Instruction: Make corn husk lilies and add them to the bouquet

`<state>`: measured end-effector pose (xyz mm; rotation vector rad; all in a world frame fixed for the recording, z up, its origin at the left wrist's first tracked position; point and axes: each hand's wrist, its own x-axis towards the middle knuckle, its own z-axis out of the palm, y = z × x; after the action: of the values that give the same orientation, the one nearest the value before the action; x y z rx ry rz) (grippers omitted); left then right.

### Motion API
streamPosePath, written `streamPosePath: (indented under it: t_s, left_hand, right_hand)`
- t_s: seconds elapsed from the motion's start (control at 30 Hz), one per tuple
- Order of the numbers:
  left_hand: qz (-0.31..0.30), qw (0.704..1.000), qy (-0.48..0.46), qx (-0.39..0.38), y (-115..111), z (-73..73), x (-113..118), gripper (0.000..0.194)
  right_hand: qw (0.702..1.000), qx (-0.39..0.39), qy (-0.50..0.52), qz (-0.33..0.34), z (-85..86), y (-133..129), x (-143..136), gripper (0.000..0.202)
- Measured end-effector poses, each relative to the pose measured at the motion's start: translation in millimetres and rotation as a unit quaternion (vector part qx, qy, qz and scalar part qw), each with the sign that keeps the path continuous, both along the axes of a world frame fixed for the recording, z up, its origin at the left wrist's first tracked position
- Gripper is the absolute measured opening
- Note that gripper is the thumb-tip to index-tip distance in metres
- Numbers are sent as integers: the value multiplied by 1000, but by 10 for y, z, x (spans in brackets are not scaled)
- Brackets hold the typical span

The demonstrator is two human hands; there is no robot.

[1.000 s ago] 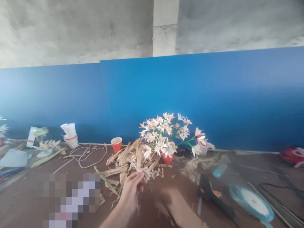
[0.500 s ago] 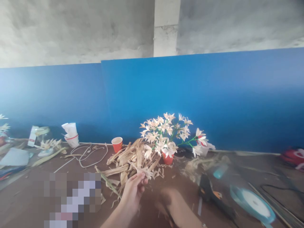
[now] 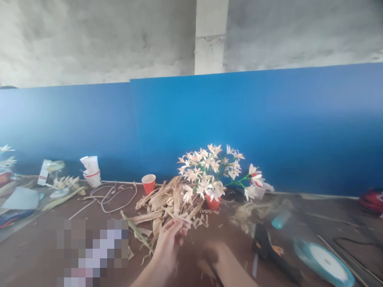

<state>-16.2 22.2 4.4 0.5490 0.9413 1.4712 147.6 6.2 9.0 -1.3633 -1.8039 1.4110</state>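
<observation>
My left hand [image 3: 171, 242] pinches a small pale husk flower [image 3: 183, 219] between thumb and fingertips, in front of a pile of dry corn husks [image 3: 167, 197]. To its right, my right hand [image 3: 220, 255] is blurred, closed around a dark thin tool [image 3: 216, 275] whose kind I cannot make out. Behind the hands, a bunch of cream husk flowers [image 3: 206, 165] on green stems stands in a red cup [image 3: 213, 202].
An open red paper cup [image 3: 149, 184] and a white cord [image 3: 103, 203] are at the back left. A black glue gun [image 3: 269, 249] and a teal ribbon roll [image 3: 326, 261] lie right. White cups [image 3: 92, 177] stand farther left.
The right hand has shifted slightly, and more of the dark tool shows below it. The left hand still pinches the husk flower. The whole view has moved a little.
</observation>
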Motion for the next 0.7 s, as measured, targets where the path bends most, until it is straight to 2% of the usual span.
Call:
streamPosePath:
  t_s: [0.2,0.33,0.47,0.7]
  left_hand:
    - [42,997,67,21,55,-12,-96,12]
    - [24,993,113,31,74,-8,-134,16]
    - [11,988,152,33,85,4,-138,22]
    - [19,980,199,10,51,44,-95,23]
  right_hand:
    - [999,-33,2,25,64,-1,31,27]
    - [999,-26,-12,37,105,-11,32,19]
    - [1000,-16,-4,25,54,4,36,10]
    - [999,20,0,45,-8,34,43,11]
